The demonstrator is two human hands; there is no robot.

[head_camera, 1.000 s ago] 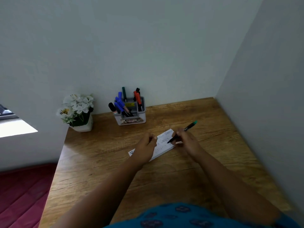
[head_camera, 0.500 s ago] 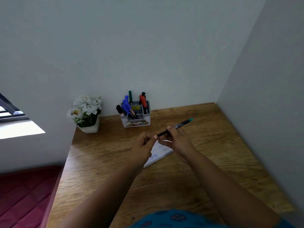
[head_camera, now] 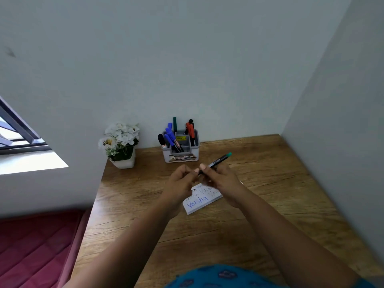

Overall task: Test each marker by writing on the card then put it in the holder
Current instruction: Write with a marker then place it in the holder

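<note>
Nearest, at 6 o'clock, a blue patterned shirt (head_camera: pixel 224 276) was cut off by the bottom edge; both forearms ran up from it over the desk (head_camera: pixel 270 215). A red mat (head_camera: pixel 35 246) lay at 8 o'clock, partly out of frame.

Mid-desk lay the card (head_camera: pixel 200 201), a white pad w/ blue writing; only its near half showed, the rest hidden behind the hands. Top lines too faint to read.

Above the card, both hands met in the air. Right hand (head_camera: pixel 222 179) gripped the marker (head_camera: pixel 218 162), fingers curled round the barrel, which pointed to 2 o'clock w/ a green end up. The tip end was hidden between the hands, so cap on or off: can't tell. Left hand (head_camera: pixel 180 181) had fingers curled, thumb & fingertip touching at the marker's low end; whether it pinched the marker, a cap or nothing couldn't be made out.

Farther, at 12 o'clock vs. the hands, the holder (head_camera: pixel 180 150) stood by the wall w/ blue, green, red & black markers upright or leaning inside; label text blurred. At 10 o'clock, a flower pot (head_camera: pixel 121 144). Far left, a window (head_camera: pixel 18 138), cut off by the frame.
</note>
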